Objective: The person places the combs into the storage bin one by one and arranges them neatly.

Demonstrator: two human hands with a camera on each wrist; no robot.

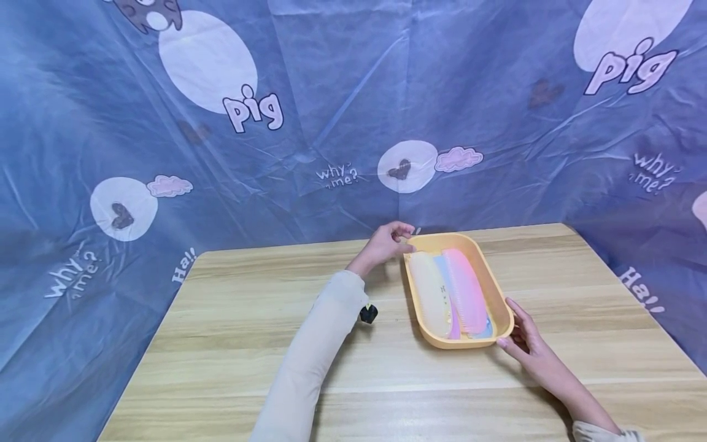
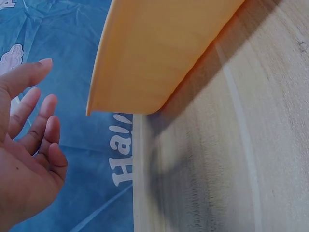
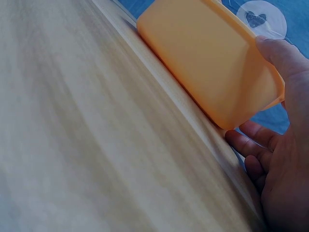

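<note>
A yellow-orange plastic tray (image 1: 499,294) with rounded corners sits on the table and holds several combs. Among them are a cream comb (image 1: 431,294) on the left and a pink comb (image 1: 465,288) on the right, with blue and purple pieces partly hidden beneath. My left hand (image 1: 386,242) is beside the tray's far left corner. In the left wrist view that hand (image 2: 31,140) stands apart from the tray wall, its fingers loosely bent around nothing. At the near right corner my right hand (image 3: 285,130) grips the tray, thumb on the rim and fingers low against the outside.
The wooden table (image 1: 248,319) reaches back to a blue printed cloth (image 1: 309,123) hung behind and at both sides. A small black object (image 1: 368,314) shows beside the left wrist; what it is I cannot tell.
</note>
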